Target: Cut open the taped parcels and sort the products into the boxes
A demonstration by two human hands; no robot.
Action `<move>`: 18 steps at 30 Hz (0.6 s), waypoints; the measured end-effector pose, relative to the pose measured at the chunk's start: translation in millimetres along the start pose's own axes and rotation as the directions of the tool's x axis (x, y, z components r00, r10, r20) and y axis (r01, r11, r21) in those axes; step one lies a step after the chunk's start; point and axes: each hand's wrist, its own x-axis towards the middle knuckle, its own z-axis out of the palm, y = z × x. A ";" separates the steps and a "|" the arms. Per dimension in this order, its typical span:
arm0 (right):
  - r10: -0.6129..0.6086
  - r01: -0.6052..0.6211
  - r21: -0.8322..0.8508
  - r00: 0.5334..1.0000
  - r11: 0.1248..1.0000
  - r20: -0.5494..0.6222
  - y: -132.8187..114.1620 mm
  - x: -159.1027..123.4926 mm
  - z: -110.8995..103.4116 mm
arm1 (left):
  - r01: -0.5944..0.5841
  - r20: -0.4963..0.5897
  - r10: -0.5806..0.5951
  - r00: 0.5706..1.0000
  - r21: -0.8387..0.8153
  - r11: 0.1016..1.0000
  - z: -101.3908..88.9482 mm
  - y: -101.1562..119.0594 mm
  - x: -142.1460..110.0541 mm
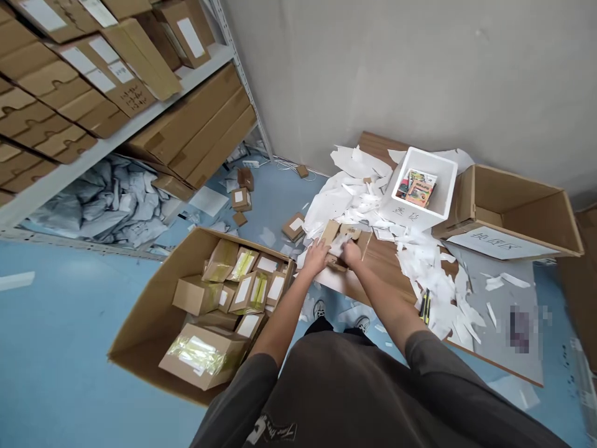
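On the brown table [392,264] by the grey wall [396,74], steady the small open carton [331,233] at the near edge with your left hand [317,257] gripping its left side, and gently handle the white material [342,239] inside with your curled right hand [351,254], whose hold I cannot tell.

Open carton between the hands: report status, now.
Left hand at left side of open carton. Right hand at its opening. Torn white paper strewn beside it on tabletop.
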 end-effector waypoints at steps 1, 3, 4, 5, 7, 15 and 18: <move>0.008 -0.002 -0.054 0.994 0.999 0.107 -6.2 0.8 6.5 | -0.041 0.070 0.038 0.997 0.050 0.998 4.5 -0.8 4.8; 0.061 -0.044 -0.084 0.975 0.996 0.212 -14.4 -2.8 17.1 | -0.113 0.196 0.091 0.976 0.103 0.988 15.2 -0.4 13.2; 0.081 -0.059 -0.099 0.968 0.993 0.237 -15.9 -7.0 20.6 | -0.130 0.241 0.100 0.965 0.114 0.985 21.1 0.0 16.0; 0.096 -0.071 -0.113 0.967 0.991 0.237 -15.6 -12.9 23.1 | -0.132 0.269 0.097 0.958 0.117 0.984 27.0 -0.1 17.6; 0.109 -0.093 -0.114 0.984 0.989 0.141 -10.1 -29.1 25.5 | -0.113 0.278 0.082 0.957 0.095 0.989 38.2 -2.0 17.1; 0.115 -0.114 0.057 0.993 0.992 -0.013 30.1 -117.2 28.3 | -0.078 0.097 0.086 0.992 -0.085 0.993 72.7 -6.6 -15.3; 0.114 -0.118 0.071 0.991 0.990 0.067 37.5 -138.1 22.7 | -0.113 0.022 0.116 0.993 -0.116 0.987 78.4 9.3 -31.6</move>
